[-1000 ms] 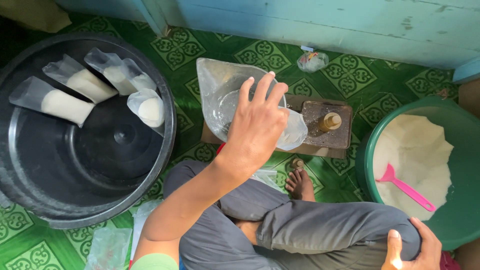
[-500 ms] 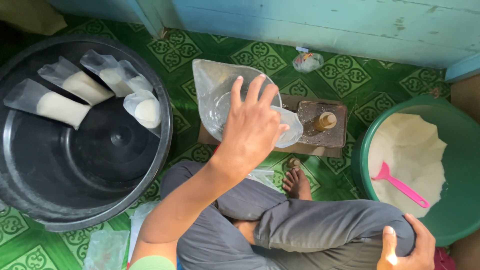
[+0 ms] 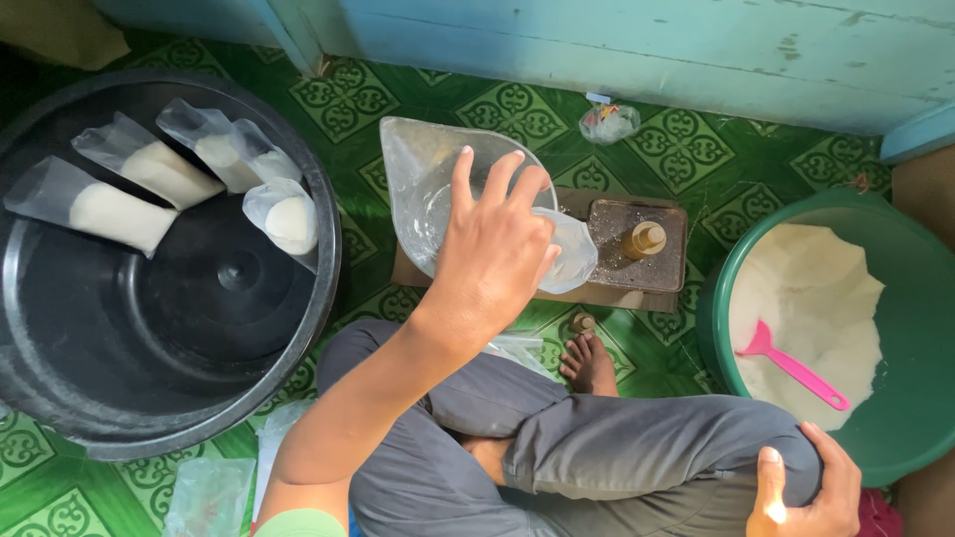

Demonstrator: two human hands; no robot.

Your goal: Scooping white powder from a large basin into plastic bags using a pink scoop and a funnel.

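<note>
My left hand (image 3: 492, 261) reaches forward with fingers spread, lying over a clear plastic bag (image 3: 423, 189) whose mouth stands open in front of me. The bag's lower end (image 3: 575, 261) shows beside my thumb. The bag rests on a brown board with a dark tray (image 3: 622, 224) that carries a small brass-coloured knob (image 3: 647, 239). My right hand (image 3: 806, 487) rests on my bent right knee at the bottom right and holds nothing. I sit cross-legged in grey trousers, one bare foot (image 3: 589, 360) showing.
A big black tub (image 3: 179, 338) on the left holds several clear bags filled with white powder (image 3: 111, 211). A green basin (image 3: 920, 328) on the right holds white powder (image 3: 806, 298) and a pink scoop (image 3: 791, 366). Empty plastic bags (image 3: 209, 492) lie on the green patterned floor. A blue wooden wall (image 3: 597, 40) runs behind.
My left hand stays over the clear bag, fingers drawn slightly closer together. My right hand keeps its place on the knee. The view has shifted a little.
</note>
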